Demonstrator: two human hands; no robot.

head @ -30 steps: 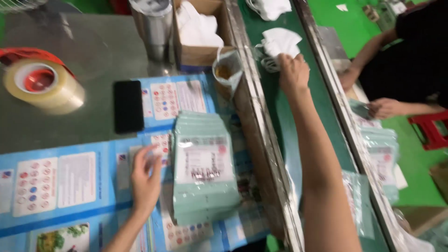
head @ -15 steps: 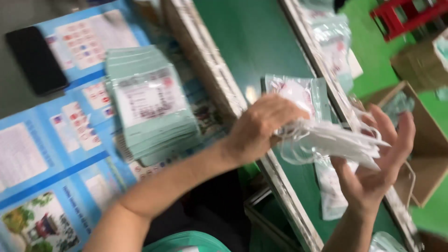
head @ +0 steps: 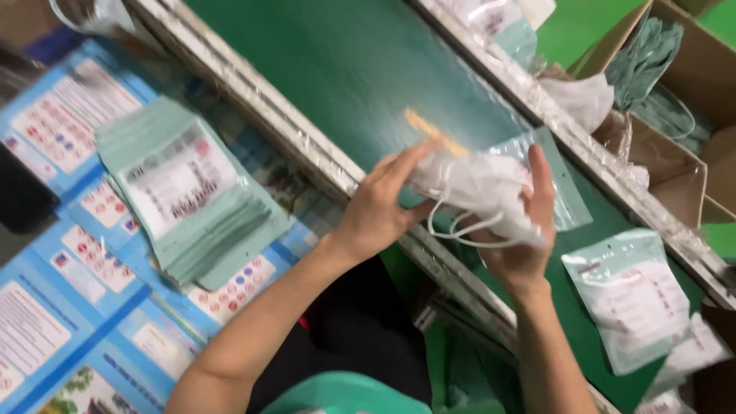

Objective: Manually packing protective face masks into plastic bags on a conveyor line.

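My left hand (head: 379,207) and my right hand (head: 521,245) together hold a bundle of white face masks (head: 479,192) with loose ear loops hanging below it. A clear, pale green pouch (head: 548,172) lies against the masks, over the green conveyor belt (head: 360,69). My left fingers pinch the bundle's left end and my right palm cups it from below. A stack of empty pale green pouches (head: 188,195) lies on the table to my left.
A filled pouch (head: 632,295) lies on the belt at the right. Cardboard boxes (head: 675,84) with green pouches stand beyond the belt's far rail. Blue printed sheets (head: 61,268) cover the table, and a black phone (head: 19,192) lies at its left edge.
The view has swung right and closer. My hands have drawn together on the mask bundle, which now rests against the clear pouch.
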